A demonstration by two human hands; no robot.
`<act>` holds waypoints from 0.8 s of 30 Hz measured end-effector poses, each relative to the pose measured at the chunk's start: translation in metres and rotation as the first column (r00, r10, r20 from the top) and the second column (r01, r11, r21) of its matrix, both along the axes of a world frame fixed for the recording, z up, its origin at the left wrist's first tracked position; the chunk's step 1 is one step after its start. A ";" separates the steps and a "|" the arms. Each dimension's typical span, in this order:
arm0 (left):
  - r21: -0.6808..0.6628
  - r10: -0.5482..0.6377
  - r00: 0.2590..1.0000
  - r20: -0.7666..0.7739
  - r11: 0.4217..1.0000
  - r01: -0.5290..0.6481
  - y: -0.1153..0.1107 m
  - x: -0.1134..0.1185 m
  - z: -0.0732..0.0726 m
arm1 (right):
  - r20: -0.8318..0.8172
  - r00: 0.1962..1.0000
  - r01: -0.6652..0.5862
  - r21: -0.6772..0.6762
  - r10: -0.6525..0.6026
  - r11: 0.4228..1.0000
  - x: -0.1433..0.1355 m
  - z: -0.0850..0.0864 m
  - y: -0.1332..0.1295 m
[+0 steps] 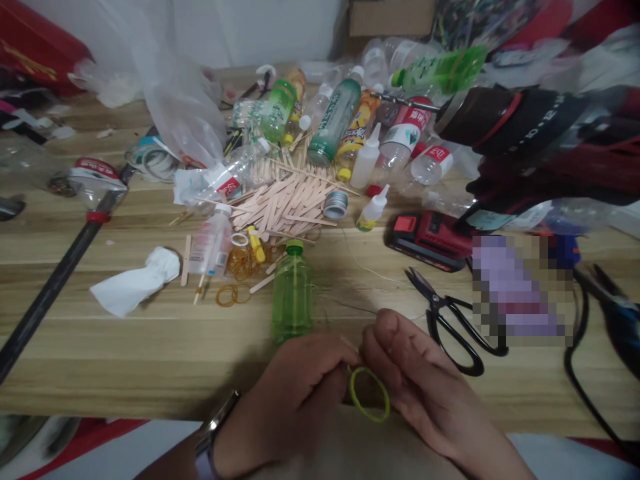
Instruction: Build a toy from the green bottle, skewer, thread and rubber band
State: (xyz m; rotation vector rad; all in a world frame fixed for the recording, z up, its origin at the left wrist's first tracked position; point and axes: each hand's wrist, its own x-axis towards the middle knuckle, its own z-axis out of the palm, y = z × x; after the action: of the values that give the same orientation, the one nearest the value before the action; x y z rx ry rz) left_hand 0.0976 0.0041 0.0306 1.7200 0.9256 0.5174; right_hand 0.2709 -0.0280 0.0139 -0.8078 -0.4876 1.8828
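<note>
Near the table's front edge, my left hand (pixel 295 387), with a watch on its wrist, is closed with the fingers curled inward. Its thumb and forefinger pinch the top of a small yellow-green ring (pixel 377 419). Against it, my right hand (pixel 420 373) has its fingertips pressed together on a thin dark strand (pixel 353 307) that sticks out to the left over the table. Whether the strand joins the ring is hidden by the fingers. Just beyond my left hand stands a green plastic bottle (pixel 293 293) with a stick inside. Black-handled scissors (pixel 443 320) lie right of my right hand.
A power drill (pixel 545 140) looms at the right, its battery (pixel 430 240) on the table. Craft sticks (pixel 285 200) lie heaped mid-table below several plastic bottles (pixel 335 120). Glue bottles (pixel 371 210), rubber bands (pixel 227 295), a crumpled tissue (pixel 137 280) and a dark pipe (pixel 50 300) lie around.
</note>
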 end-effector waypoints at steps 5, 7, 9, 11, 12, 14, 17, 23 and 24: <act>0.045 -0.006 1.000 -0.015 0.999 0.006 -0.003 0.002 -0.004 | 0.485 0.874 -0.102 0.260 -0.038 0.960 0.005 0.003 -0.007; 0.081 -0.013 1.000 -0.021 0.997 0.014 -0.004 0.001 -0.005 | 0.685 0.716 -0.238 0.417 -0.132 0.877 0.008 0.008 -0.011; 0.128 -0.021 0.999 -0.036 0.991 0.025 -0.005 0.001 -0.004 | 0.761 0.602 -0.352 0.525 -0.241 0.775 0.009 0.013 -0.012; 0.186 -0.023 0.999 -0.036 0.982 0.029 -0.006 0.000 -0.005 | 0.778 0.553 -0.404 0.562 -0.297 0.722 0.010 0.015 -0.012; 0.200 -0.015 0.999 -0.042 0.980 0.023 -0.006 0.000 -0.005 | 0.777 0.549 -0.409 0.570 -0.307 0.713 0.010 0.014 -0.012; 0.174 0.013 0.998 -0.053 0.985 -0.004 -0.006 -0.001 -0.004 | 0.768 0.567 -0.391 0.568 -0.296 0.725 0.012 0.011 -0.011; 0.033 0.081 0.994 -0.074 0.996 -0.079 -0.006 0.000 0.000 | 0.742 0.604 -0.325 0.564 -0.292 0.760 0.016 0.005 -0.011; -0.279 0.101 0.995 0.008 0.956 -0.094 0.004 0.008 0.010 | 0.703 0.627 -0.314 0.621 -0.334 0.718 0.021 0.006 -0.012; -0.319 0.094 0.995 0.028 0.944 -0.080 0.006 0.009 0.010 | 0.699 0.635 -0.310 0.621 -0.329 0.720 0.021 0.007 -0.012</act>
State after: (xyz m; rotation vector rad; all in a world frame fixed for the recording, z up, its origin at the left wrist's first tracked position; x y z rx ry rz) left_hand 0.1063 0.0100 0.0403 1.3771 0.9990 0.4348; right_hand 0.2920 -0.0396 0.0209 -1.0436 -1.6456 1.0354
